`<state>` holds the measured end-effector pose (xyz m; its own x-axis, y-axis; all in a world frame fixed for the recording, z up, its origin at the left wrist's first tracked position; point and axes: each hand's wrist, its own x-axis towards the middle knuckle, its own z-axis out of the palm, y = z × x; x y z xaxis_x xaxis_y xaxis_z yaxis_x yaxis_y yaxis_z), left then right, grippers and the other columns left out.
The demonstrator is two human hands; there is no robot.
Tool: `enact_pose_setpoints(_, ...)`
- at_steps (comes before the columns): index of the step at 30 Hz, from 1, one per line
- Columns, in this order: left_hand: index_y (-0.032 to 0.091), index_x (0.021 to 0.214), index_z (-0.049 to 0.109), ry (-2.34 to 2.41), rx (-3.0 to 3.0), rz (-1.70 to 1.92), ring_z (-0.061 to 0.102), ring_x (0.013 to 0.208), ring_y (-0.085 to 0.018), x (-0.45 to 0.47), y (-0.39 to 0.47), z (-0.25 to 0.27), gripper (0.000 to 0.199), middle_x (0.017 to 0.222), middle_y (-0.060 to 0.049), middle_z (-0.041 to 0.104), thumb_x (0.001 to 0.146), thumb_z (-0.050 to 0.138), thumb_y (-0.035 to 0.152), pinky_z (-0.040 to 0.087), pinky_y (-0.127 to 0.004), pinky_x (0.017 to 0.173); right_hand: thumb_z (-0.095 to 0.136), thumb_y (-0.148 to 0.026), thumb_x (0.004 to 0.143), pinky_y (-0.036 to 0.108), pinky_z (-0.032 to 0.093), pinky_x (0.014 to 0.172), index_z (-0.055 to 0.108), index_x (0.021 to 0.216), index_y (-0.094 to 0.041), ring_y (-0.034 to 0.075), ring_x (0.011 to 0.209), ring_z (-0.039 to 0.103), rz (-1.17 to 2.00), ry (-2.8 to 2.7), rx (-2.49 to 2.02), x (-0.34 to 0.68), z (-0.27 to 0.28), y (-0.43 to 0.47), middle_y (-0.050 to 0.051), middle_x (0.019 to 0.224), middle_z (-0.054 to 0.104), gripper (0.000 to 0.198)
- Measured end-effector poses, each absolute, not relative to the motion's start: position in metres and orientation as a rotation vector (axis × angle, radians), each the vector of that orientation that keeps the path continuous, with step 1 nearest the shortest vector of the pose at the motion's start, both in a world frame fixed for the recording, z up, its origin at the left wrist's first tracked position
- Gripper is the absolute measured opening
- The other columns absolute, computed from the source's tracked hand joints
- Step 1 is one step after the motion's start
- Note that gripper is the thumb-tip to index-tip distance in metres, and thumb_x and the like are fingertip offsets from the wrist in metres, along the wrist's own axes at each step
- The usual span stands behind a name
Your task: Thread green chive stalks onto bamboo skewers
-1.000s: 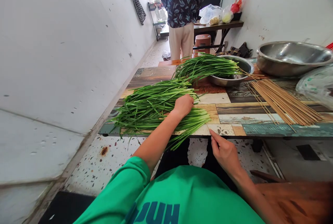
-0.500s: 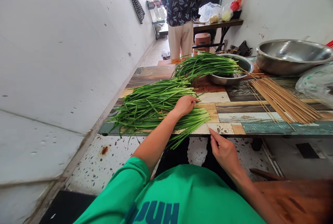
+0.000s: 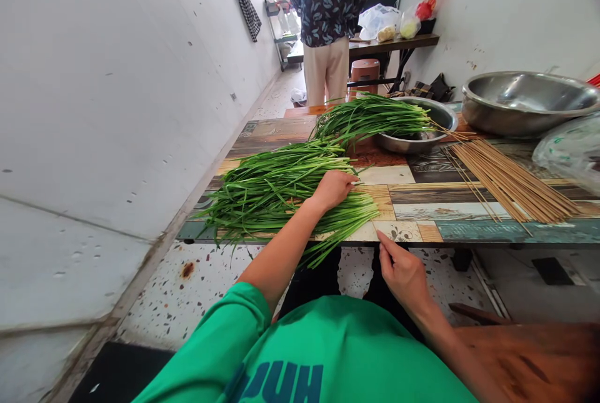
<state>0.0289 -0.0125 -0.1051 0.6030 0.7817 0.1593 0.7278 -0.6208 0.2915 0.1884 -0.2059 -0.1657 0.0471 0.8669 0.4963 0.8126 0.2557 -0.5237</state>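
Long green garlic chives (image 3: 272, 178) lie in a wide pile on the patterned table (image 3: 412, 210), their pale stem ends pointing right. My left hand (image 3: 334, 189) rests over those stem ends, thumb and fingertips pinched together on chives. A few stalks closest to me hang past the front edge. My right hand (image 3: 407, 273) is at that edge, just right of the stems and apart from them. Its fingers are curled, with the index finger reaching forward near the thumb, and no object shows in them. Another bunch of chives (image 3: 370, 117) lies across a steel bowl (image 3: 443, 117).
Thin wooden skewers (image 3: 513, 178) are spread on the right, beside a large steel basin (image 3: 525, 117) and a clear plastic bag (image 3: 574, 150). A person (image 3: 328, 22) stands beyond the table, back turned. A wall (image 3: 117, 109) runs along the left.
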Motion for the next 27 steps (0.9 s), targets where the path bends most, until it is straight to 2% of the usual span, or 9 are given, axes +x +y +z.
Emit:
enact_pose_setpoints(6,0.016,0.093,0.077,1.277,2.526,0.388,0.066,0.09,-0.018,0.032,-0.016,-0.102,0.022,0.094,-0.006,0.075,0.085,0.056,0.02,0.048,-0.026,0.086,0.047,-0.019,0.091,0.023,0.054,0.065,0.07,0.115,-0.01,0.018,0.072,0.073,0.081,-1.735,-1.547,0.187,-0.166,-0.205,0.01,0.099,0.075,0.034)
enact_pose_setpoints(27,0.014,0.092,0.076,1.143,2.506,0.348,0.066,0.09,-0.016,0.028,-0.024,-0.095,0.025,0.096,-0.007,0.075,0.087,0.051,0.019,0.047,-0.023,0.082,0.046,-0.019,0.091,0.023,0.055,0.065,0.071,0.113,-0.01,0.018,0.068,0.073,0.056,-1.74,-1.546,0.186,-0.16,-0.204,0.011,0.095,0.076,0.035)
